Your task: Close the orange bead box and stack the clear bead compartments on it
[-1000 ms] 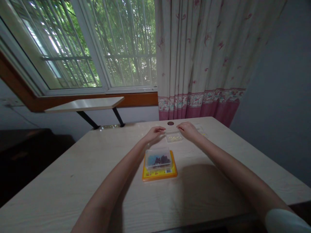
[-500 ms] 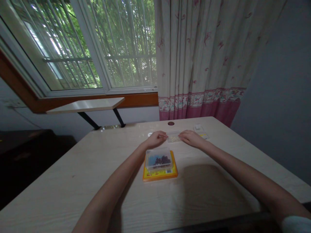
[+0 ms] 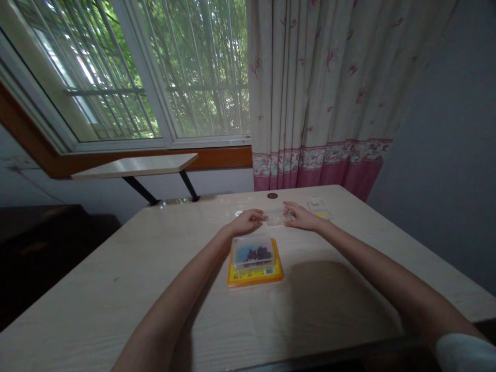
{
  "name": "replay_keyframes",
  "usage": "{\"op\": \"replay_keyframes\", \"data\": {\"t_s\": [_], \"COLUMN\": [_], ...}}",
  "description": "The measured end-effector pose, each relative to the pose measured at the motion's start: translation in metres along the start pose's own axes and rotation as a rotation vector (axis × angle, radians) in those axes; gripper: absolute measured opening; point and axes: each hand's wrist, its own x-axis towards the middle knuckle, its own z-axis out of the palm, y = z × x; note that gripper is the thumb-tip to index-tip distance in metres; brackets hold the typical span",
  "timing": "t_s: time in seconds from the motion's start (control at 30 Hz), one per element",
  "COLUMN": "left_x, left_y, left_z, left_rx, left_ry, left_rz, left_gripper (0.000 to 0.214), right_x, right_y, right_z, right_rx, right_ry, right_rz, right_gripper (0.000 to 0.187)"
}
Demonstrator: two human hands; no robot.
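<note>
A clear plastic box (image 3: 276, 219) with small pale pieces in it lies on the far part of the table, between my two hands. My left hand (image 3: 248, 222) has its fingers bent together against the box's left end. At the right end, my right hand (image 3: 303, 217) spans the box, thumb on the near side and fingers on the far side. Nearer to me, a clear container (image 3: 253, 252) with dark pieces and something blue rests on an orange and yellow flat case (image 3: 256, 279). Fine detail at the fingertips is too small to tell.
Right of my right hand lie a small clear case with something white (image 3: 316, 201) and a yellow item (image 3: 322, 214). A small white ring (image 3: 239, 213) is beyond my left hand. A raised shelf (image 3: 139, 165) stands at the table's back left; a round hole (image 3: 272, 196) is near the back edge.
My right hand's fingers have lifted and spread from a flatter, closed pose, now spanning the box's right end. My left hand stays at the left end, almost unmoved.
</note>
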Motion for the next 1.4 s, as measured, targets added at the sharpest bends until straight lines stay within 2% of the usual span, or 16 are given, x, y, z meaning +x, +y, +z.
{"op": "replay_keyframes", "data": {"t_s": [0.13,0.23,0.37,0.5,0.6,0.77,0.93,1.4], "left_x": [0.000,-0.001,-0.011,-0.039,-0.069,-0.112,-0.127,-0.125], "left_y": [0.002,0.010,0.036,0.073,0.096,0.107,0.102,0.101], "left_z": [-0.002,-0.011,-0.035,-0.057,-0.064,-0.059,-0.049,-0.042], "left_rx": [-0.100,-0.184,-0.178,-0.111,-0.050,0.007,0.049,0.054], "left_ry": [0.000,0.012,0.092,0.176,0.171,0.119,0.093,0.093], "left_rz": [-0.061,-0.081,-0.019,0.031,0.035,-0.006,0.006,0.029], "left_gripper": [0.035,0.037,0.038,0.034,0.037,0.040,0.041,0.046], "right_x": [0.010,0.015,0.024,0.027,0.018,0.000,-0.007,-0.014], "right_y": [-0.003,-0.017,-0.051,-0.094,-0.126,-0.159,-0.165,-0.155], "right_z": [0.002,0.000,-0.015,-0.032,-0.035,-0.025,-0.016,-0.013], "right_rx": [0.103,0.166,0.223,0.284,0.299,0.289,0.280,0.291], "right_ry": [-0.084,-0.003,0.128,0.161,0.153,0.090,0.016,-0.013], "right_rz": [0.142,0.197,0.131,0.019,-0.003,-0.035,-0.030,-0.062], "right_gripper": [0.036,0.036,0.038,0.039,0.043,0.047,0.049,0.060]}}
